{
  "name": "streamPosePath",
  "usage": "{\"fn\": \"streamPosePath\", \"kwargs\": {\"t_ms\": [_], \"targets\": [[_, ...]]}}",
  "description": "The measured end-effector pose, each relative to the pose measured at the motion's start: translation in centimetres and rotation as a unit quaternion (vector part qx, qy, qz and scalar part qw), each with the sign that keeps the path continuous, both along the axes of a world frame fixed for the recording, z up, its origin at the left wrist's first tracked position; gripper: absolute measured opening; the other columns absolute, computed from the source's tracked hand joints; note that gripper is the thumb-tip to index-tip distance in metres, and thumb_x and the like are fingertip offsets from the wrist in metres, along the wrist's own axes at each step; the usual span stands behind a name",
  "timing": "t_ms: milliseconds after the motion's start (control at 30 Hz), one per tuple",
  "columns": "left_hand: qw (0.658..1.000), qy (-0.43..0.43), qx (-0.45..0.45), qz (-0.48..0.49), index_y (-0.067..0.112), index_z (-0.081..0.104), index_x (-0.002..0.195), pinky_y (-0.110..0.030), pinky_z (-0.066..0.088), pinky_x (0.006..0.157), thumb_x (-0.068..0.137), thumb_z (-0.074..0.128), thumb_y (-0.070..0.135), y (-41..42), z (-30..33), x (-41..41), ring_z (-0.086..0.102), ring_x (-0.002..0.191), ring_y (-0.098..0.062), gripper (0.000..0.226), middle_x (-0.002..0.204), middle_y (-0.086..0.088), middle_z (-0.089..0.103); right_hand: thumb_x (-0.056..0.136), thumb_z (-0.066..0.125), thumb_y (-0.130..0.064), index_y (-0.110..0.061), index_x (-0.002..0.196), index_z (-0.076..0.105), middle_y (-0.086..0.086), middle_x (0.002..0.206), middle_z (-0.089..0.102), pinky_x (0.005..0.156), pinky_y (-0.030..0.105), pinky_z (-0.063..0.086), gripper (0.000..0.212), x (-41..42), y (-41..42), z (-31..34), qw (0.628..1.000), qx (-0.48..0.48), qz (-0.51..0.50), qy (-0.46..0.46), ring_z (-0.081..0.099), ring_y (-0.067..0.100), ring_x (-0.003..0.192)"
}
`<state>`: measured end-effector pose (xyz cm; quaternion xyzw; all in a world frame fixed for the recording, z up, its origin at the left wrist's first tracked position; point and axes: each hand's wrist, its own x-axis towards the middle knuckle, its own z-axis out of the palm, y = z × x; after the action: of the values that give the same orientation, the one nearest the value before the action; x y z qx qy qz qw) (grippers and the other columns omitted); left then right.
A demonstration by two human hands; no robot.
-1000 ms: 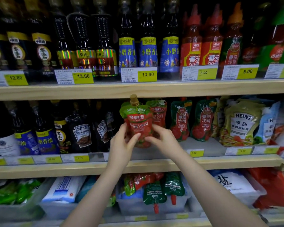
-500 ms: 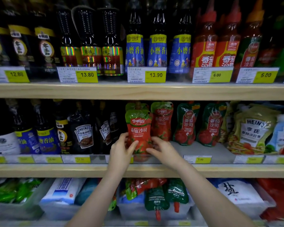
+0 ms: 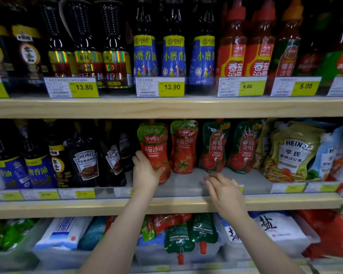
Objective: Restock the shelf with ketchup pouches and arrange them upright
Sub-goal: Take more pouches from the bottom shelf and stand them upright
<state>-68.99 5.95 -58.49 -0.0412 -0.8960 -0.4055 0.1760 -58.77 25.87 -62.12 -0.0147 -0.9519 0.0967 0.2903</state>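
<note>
A red ketchup pouch with a green top [image 3: 153,147] stands upright at the front of the middle shelf [image 3: 166,204]. My left hand [image 3: 145,173] grips its lower left side. My right hand [image 3: 225,191] hovers over the bare shelf floor to the right, fingers apart, holding nothing. Behind stands a second red pouch [image 3: 183,147], and to its right two dark green ketchup pouches [image 3: 214,147] stand upright. Several more pouches [image 3: 178,234] lie in a bin on the bottom shelf, some spout down.
Dark Heinz sauce bottles [image 3: 85,163] crowd the middle shelf left of the pouches. Yellow Heinz salad dressing bags [image 3: 291,153] fill its right side. Bottles of sesame oil [image 3: 173,58] and ketchup [image 3: 232,54] line the top shelf. Salt bags [image 3: 271,228] lie below.
The pouch went from lifted and tilted to standing on the shelf. My right hand let go of it and moved right; my left hand stayed on it.
</note>
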Motion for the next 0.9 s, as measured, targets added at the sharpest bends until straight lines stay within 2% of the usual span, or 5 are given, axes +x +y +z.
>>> {"fn": "streamPosePath", "kwargs": {"t_ms": [100, 200, 667, 800, 900], "targets": [[1.0, -0.019, 0.01, -0.001, -0.004, 0.028, 0.129, -0.049, 0.046, 0.085, 0.071, 0.08, 0.02, 0.2, 0.3, -1.6, 0.051, 0.109, -0.045, 0.082, 0.125, -0.025, 0.043, 0.093, 0.038, -0.03, -0.019, 0.092, 0.07, -0.003, 0.087, 0.068, 0.068, 0.03, 0.031, 0.034, 0.1, 0.0, -0.1, 0.999, 0.032, 0.001, 0.04, 0.062, 0.023, 0.075], [0.999, -0.038, 0.001, 0.003, -0.004, 0.022, 0.135, -0.05, 0.045, 0.089, 0.073, 0.079, 0.02, 0.3, 0.5, -3.0, 0.049, 0.114, -0.044, 0.087, 0.129, -0.026, 0.041, 0.091, 0.034, -0.032, -0.021, 0.091, 0.07, -0.006, 0.084, 0.069, 0.066, 0.027, 0.025, 0.038, 0.1, 0.1, -0.1, 0.998, 0.032, 0.002, 0.055, 0.061, 0.021, 0.073], [0.998, -0.045, -0.03, -0.007, -0.004, 0.016, 0.14, -0.049, 0.044, 0.091, 0.075, 0.077, 0.026, 0.2, 0.2, -4.4, 0.046, 0.118, -0.043, 0.095, 0.133, -0.027, 0.038, 0.093, 0.03, -0.034, -0.024, 0.095, 0.068, -0.008, 0.088, 0.068, 0.069, 0.033, 0.041, 0.04, -0.3, 0.2, -0.3, 0.999, 0.02, 0.005, 0.028, 0.061, 0.019, 0.079], [0.996, -0.033, -0.081, 0.015, -0.001, 0.021, 0.139, -0.048, 0.047, 0.083, 0.074, 0.074, 0.042, -0.3, 0.9, -3.0, 0.049, 0.115, -0.041, 0.095, 0.129, -0.024, 0.042, 0.096, 0.034, -0.033, -0.025, 0.101, 0.067, -0.008, 0.094, 0.067, 0.071, 0.032, 0.037, 0.034, -0.1, 0.4, 0.0, 1.0, 0.02, 0.018, -0.002, 0.06, 0.019, 0.086], [0.99, 0.045, -0.131, 0.025, 0.002, 0.024, 0.141, -0.046, 0.049, 0.074, 0.078, 0.064, 0.054, -1.0, 0.6, -0.2, 0.05, 0.112, -0.037, 0.09, 0.124, -0.019, 0.047, 0.097, 0.04, -0.031, -0.025, 0.111, 0.063, -0.007, 0.104, 0.065, 0.079, 0.032, 0.035, 0.028, 0.0, 0.7, 0.0, 0.999, 0.02, 0.031, -0.016, 0.057, 0.018, 0.097]]}}
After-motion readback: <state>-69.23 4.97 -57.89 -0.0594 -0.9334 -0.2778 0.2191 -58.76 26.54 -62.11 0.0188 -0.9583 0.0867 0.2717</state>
